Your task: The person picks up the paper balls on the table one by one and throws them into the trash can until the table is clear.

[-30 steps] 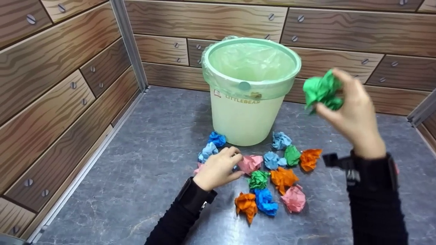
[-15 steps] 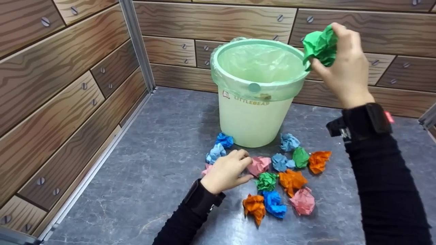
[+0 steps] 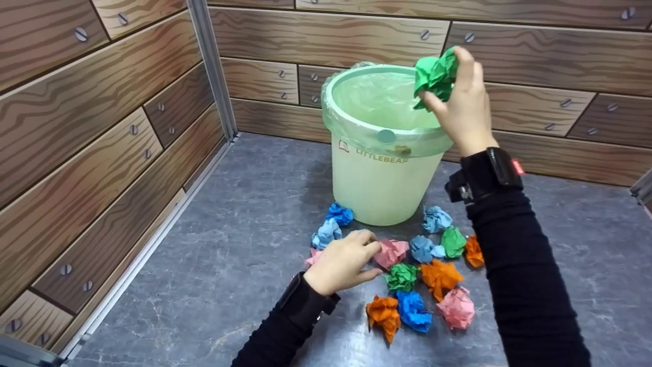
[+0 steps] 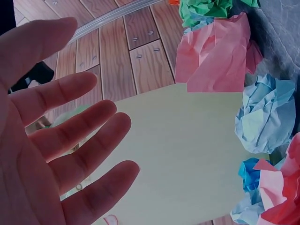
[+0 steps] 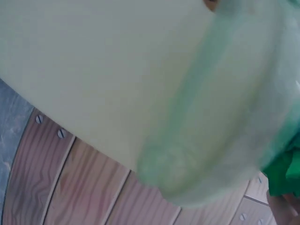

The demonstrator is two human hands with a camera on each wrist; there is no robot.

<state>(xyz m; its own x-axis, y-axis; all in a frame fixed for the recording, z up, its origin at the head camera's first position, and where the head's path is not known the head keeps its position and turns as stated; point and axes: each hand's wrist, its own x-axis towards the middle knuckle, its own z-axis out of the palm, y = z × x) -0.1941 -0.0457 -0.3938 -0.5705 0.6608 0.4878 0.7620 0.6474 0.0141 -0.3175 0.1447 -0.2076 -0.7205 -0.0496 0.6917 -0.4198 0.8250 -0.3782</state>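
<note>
My right hand (image 3: 466,109) pinches a crumpled green paper ball (image 3: 434,76) between thumb and fingers, over the right side of the bin's rim. The pale green bin (image 3: 382,183) has a clear plastic liner folded over its edge. In the right wrist view the green paper (image 5: 286,171) shows at the right edge, beside the blurred rim. My left hand (image 3: 344,262) hovers low over the paper balls, its fingers spread and holding nothing in the left wrist view. Nearest to its fingertips lies a pink paper ball (image 3: 392,253).
Several crumpled balls lie in front of the bin: a green one (image 3: 402,277), an orange one (image 3: 383,317), a blue one (image 3: 414,311), a pink one (image 3: 457,307) and a light blue one (image 3: 436,218). Wood-patterned walls (image 3: 326,38) stand behind and at the left.
My right hand has risen and moved left with the green paper ball, from beside the bin to over its rim. My left hand stays by the paper balls; the view has shifted slightly.
</note>
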